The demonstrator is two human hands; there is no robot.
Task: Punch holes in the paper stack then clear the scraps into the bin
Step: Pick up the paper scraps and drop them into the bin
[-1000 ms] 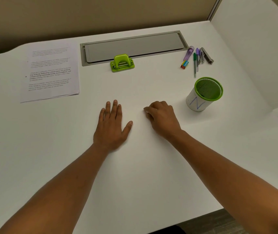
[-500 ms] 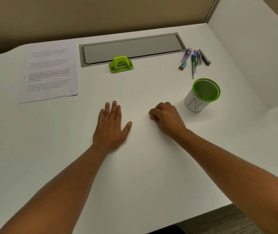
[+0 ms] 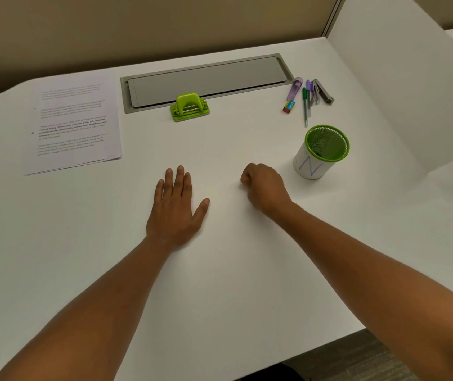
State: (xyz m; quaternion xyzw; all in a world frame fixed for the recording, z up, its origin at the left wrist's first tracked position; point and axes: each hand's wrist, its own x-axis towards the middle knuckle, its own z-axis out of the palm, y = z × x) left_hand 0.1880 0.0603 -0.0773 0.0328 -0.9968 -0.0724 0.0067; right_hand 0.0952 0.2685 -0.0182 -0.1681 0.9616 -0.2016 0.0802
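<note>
A stack of printed paper (image 3: 74,125) lies at the far left of the white desk. A green hole punch (image 3: 189,106) stands at the back centre, in front of a grey cable tray. A small green mesh bin (image 3: 322,151) wrapped in white paper stands to the right. My left hand (image 3: 177,204) rests flat on the desk, fingers spread, holding nothing. My right hand (image 3: 265,188) is curled into a loose fist on the desk just left of the bin; nothing shows inside it.
Pens, a small eraser, a purple highlighter and a metal clip (image 3: 306,96) lie at the back right. A white partition (image 3: 401,78) bounds the desk on the right. The grey cable tray lid (image 3: 206,81) sits flush at the back. The desk's front edge runs near my forearms.
My right hand has drifted right toward the bin and its fingers have curled tighter into a fist. My left hand has stayed flat in place.
</note>
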